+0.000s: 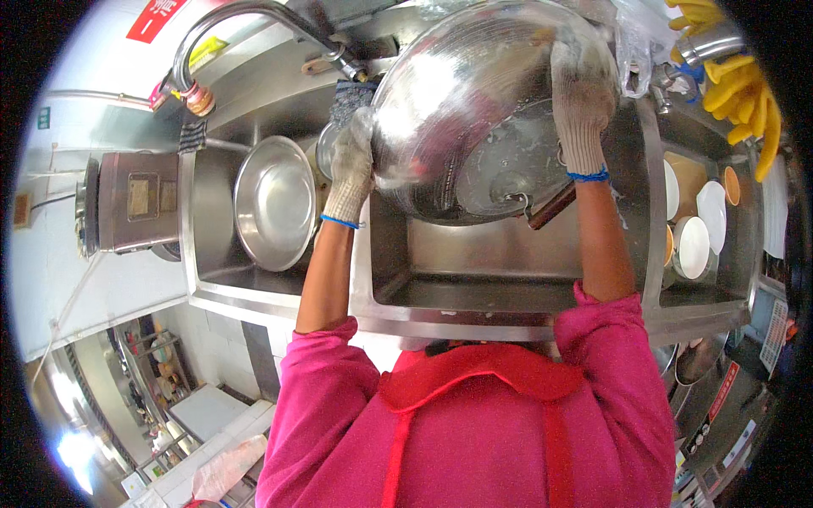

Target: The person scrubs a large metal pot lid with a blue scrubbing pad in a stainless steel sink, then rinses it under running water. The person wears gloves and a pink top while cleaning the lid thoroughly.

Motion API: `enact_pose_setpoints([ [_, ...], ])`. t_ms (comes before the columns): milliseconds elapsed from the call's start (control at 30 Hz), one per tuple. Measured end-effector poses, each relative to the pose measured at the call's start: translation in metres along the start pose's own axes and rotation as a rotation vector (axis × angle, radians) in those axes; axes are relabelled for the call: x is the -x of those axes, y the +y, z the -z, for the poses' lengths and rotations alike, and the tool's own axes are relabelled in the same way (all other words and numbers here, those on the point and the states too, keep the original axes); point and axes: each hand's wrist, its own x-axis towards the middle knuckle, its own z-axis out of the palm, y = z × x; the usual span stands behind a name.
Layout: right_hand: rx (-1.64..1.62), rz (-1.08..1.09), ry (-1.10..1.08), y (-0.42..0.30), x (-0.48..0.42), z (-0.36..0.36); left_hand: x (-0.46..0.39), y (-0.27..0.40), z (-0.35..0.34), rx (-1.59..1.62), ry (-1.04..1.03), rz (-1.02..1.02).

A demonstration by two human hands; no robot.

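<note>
A large shiny metal basin (457, 95) is tilted over the middle sink, with wet streaks on its surface. My left hand (354, 152), in a knitted work glove with a blue cuff edge, grips the basin's left edge. On the right side of the basin is my right hand (585, 95), in a matching wet glove; its fingertips are blurred. Under the basin, a pan or lid (508, 165) with wet, cloudy patches partly shows, and a brown handle (551, 206) sticks out beside it. A dark grey scrubbing cloth (352, 101) hangs just behind my left hand.
The left sink (213, 222) holds a round steel bowl (276, 203). White bowls (691, 247) and other dishes lie in the right sink. A curved faucet (254, 7) arches at the back left. Yellow rubber gloves (749, 95) and a clear plastic bag (635, 44) are at the back right.
</note>
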Motion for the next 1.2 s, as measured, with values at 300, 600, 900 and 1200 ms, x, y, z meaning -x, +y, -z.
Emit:
enact_pose_setpoints([
  [300, -0.521, 0.263, 0.332, -0.023, -0.02, 0.013, 0.004, -0.008, -0.013, -0.076, 0.257, -0.021],
  [600, -1.0, -0.659, 0.184, 0.072, 0.065, -0.168, -0.001, -0.014, -0.016, -0.108, 0.328, -0.038],
  [900, -1.639, -0.86, -0.141, 0.14, 0.085, -0.102, 0.017, 0.016, -0.02, 0.137, 0.139, -0.042],
  [1200, -1.761, -0.595, -0.051, 0.235, -0.007, -0.151, 0.01, 0.007, -0.025, 0.393, 0.129, -0.026],
])
